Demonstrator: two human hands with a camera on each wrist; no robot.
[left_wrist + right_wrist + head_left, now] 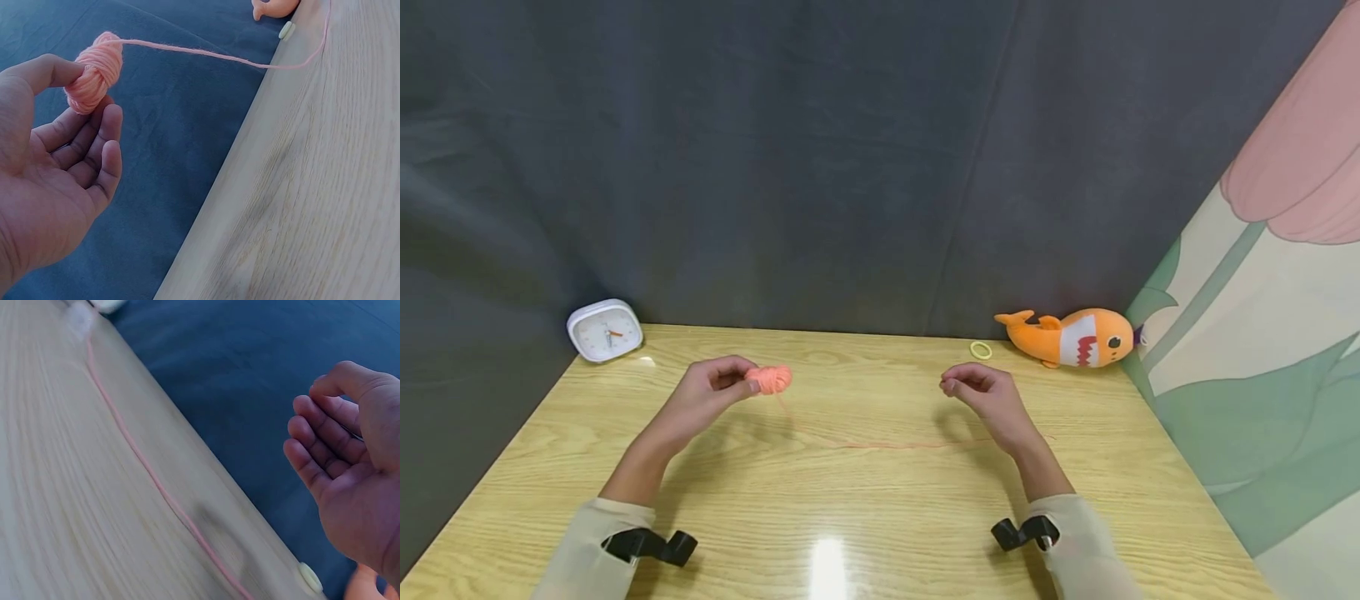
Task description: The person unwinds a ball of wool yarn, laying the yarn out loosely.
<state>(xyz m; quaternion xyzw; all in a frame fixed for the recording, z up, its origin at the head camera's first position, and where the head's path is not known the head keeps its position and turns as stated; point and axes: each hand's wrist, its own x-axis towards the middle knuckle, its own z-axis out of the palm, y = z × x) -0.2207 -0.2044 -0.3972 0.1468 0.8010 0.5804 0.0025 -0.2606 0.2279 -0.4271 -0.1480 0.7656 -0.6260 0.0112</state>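
A small wound bundle of coral-pink yarn [772,380] is pinched between the thumb and fingertips of my left hand [711,396], above the table's left side. In the left wrist view, a strand leads off the top of the bundle [97,72] and droops to the table. The loose yarn strand [895,446] lies across the wood and passes beneath my right forearm. My right hand [985,396] hovers over the table, its fingers loosely bent and the thumb close to the index finger. Nothing shows in that hand [356,456] in the right wrist view.
A white alarm clock [606,331] stands at the back left corner of the wooden table [880,508]. Toward the back right lie a yellow ring [981,343] and an orange plush shark [1075,337]. A dark curtain [790,167] hangs behind the table.
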